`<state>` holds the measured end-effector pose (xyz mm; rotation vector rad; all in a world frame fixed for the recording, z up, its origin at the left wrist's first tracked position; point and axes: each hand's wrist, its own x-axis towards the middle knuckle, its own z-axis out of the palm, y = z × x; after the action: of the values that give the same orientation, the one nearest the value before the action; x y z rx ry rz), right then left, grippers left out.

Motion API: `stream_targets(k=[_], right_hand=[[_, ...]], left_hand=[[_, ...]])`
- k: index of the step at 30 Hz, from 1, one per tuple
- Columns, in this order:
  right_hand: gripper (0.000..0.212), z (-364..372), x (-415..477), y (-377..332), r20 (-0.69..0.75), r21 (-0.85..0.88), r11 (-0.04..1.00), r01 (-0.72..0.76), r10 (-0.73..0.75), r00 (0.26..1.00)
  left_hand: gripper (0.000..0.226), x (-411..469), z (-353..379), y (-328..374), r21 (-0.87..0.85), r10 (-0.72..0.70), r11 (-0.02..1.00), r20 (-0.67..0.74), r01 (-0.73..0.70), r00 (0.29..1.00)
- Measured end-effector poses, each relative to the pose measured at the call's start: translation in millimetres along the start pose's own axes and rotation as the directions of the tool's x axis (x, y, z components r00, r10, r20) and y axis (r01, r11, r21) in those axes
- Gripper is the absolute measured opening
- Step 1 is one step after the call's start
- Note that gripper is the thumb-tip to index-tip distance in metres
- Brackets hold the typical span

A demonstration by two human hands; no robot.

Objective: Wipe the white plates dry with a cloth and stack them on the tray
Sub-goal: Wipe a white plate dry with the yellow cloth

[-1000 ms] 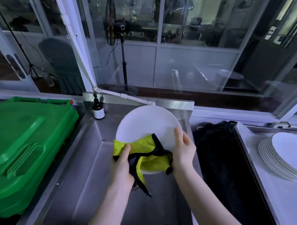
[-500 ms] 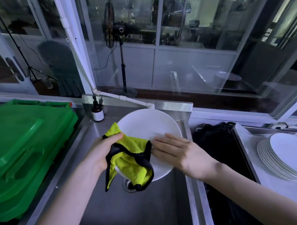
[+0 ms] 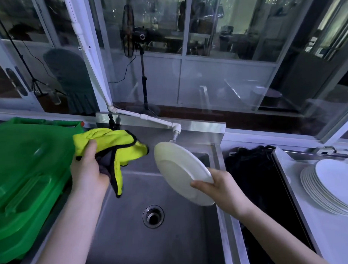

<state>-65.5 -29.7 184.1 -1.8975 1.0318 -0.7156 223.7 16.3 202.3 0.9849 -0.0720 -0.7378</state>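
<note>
Head camera, looking down over a steel sink. At far left sits a green bin. Next, the left hand grips a bunched yellow cloth, thumb pressed over it, apart from the plate. At centre, that white plate hangs tilted over the sink, slanting from upper left to lower right, underside toward the camera. The right hand pinches its lower right rim, thumb on the near face, fingers hidden behind. At far right, a stack of white plates rests on the tray, well apart from the held plate. The tray lies right of the grip, so the right hand is nearer and would likely carry the plate over.
</note>
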Motion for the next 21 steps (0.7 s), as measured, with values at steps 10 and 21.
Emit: stream_targets(k=[10, 21], right_hand=[[0.052, 30, 6, -21, -0.102, 0.236, 0.968, 0.084, -0.062, 0.993], [0.044, 20, 6, -16, -0.158, 0.258, 0.961, 0.098, -0.058, 0.986]], left_hand=[[0.051, -56, 32, -60, 0.467, 0.131, 0.546, 0.773, -0.696, 0.621], [0.044, -68, 22, -76, 0.37, 0.019, 0.422, 0.909, -0.828, 0.416]])
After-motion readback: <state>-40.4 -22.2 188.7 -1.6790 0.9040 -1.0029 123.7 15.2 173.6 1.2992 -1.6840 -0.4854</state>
